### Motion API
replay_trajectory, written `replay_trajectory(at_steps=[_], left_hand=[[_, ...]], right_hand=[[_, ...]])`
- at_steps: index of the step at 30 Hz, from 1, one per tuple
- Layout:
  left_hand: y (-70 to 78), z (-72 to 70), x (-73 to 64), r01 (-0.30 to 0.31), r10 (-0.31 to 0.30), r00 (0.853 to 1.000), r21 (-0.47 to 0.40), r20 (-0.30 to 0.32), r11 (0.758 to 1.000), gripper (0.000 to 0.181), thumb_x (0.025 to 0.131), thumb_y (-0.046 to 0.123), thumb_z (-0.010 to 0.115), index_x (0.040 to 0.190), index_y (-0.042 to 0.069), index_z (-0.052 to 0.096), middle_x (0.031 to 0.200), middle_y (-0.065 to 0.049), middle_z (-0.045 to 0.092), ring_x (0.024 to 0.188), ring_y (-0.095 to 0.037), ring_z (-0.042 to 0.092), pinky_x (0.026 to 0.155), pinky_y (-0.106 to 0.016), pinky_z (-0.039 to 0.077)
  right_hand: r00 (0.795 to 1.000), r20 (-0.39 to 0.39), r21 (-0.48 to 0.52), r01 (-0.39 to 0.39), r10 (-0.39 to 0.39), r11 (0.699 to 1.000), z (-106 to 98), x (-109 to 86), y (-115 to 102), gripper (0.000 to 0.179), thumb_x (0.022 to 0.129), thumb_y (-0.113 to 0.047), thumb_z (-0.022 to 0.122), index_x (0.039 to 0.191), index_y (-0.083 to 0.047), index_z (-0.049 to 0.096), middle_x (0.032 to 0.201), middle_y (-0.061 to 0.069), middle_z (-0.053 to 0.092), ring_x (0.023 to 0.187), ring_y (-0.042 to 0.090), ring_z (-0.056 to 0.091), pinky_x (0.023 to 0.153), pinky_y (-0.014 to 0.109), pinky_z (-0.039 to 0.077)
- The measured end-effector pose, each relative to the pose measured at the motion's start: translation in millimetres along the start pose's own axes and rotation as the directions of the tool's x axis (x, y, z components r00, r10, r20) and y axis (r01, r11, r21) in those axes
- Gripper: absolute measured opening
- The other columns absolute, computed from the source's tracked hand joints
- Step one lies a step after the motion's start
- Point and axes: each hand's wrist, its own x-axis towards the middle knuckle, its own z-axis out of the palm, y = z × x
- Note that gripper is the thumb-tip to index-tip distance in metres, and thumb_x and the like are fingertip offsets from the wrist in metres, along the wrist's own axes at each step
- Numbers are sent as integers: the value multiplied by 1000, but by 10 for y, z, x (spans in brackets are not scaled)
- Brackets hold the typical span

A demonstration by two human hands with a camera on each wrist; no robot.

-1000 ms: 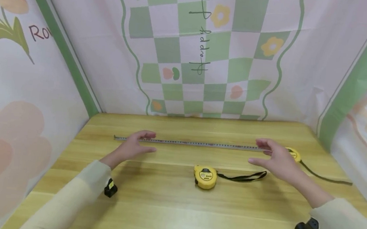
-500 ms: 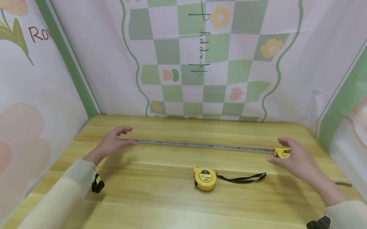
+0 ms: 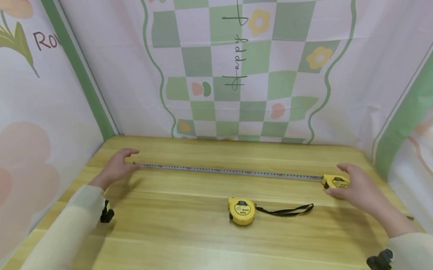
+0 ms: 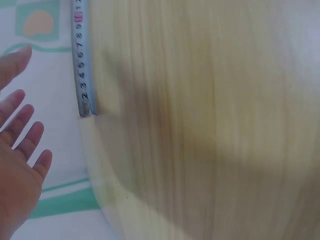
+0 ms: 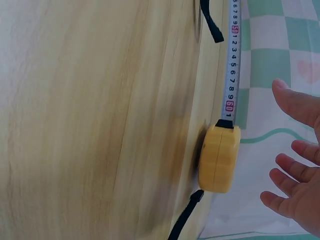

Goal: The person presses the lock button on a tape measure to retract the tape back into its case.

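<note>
Across the back of the wooden table lies an extended tape measure, its silvery blade running left from a yellow case. My left hand hovers around the hook end, fingers spread and apart from it in the left wrist view. Near the case is my right hand, thumb and fingers parted; the right wrist view shows them off the case. That hand hides part of the case in the head view. A second yellow tape measure, its blade drawn in, sits closer to me with a black strap.
Patterned cloth hangs behind the wooden table and at both sides. From the extended tape's case trails a dark strap. A small black camera is worn on each wrist.
Both hands have spread apart: the left moved left to the blade's hook end, the right moved right to the yellow case. The tape measures stay in place.
</note>
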Motion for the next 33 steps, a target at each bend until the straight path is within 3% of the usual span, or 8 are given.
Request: replay_trajectory(at_steps=[9, 18, 26, 33], left_hand=[[-166, -18, 53, -19, 19, 1000, 105, 0, 994, 58, 92, 15, 67, 138, -11, 41, 144, -33, 32, 131, -51, 30, 107, -63, 23], [-237, -4, 70, -33, 30, 999, 208, 17, 978, 49, 95, 11, 61, 135, -11, 44, 139, -36, 37, 128, -52, 33, 106, -63, 25], [-265, 70, 134, -48, 36, 998, 328, 42, 943, 38, 95, 9, 60, 129, -6, 52, 135, -31, 45, 124, -50, 41, 102, -65, 30], [-237, 131, 134, -74, 55, 997, 408, 57, 910, 29, 93, 6, 61, 120, -6, 60, 123, -27, 57, 113, -45, 53, 97, -61, 39]], right_hand=[[1000, 26, -47, -7, 8, 999, 16, 24, 143, 98, 77, -29, 84, 136, 24, 27, 133, 47, 30, 117, 63, 32, 96, 71, 28], [999, 27, -52, 23, -22, 998, 61, 33, 261, 95, 74, -23, 85, 134, 25, 29, 131, 48, 31, 116, 64, 32, 96, 71, 27], [998, 48, -41, 41, -39, 998, 125, 31, 378, 95, 73, -22, 85, 136, 22, 29, 134, 47, 30, 119, 63, 29, 97, 72, 23], [997, 42, -52, 62, -59, 997, 158, 42, 418, 94, 74, -21, 84, 138, 21, 29, 135, 46, 30, 121, 62, 28, 99, 72, 22]])
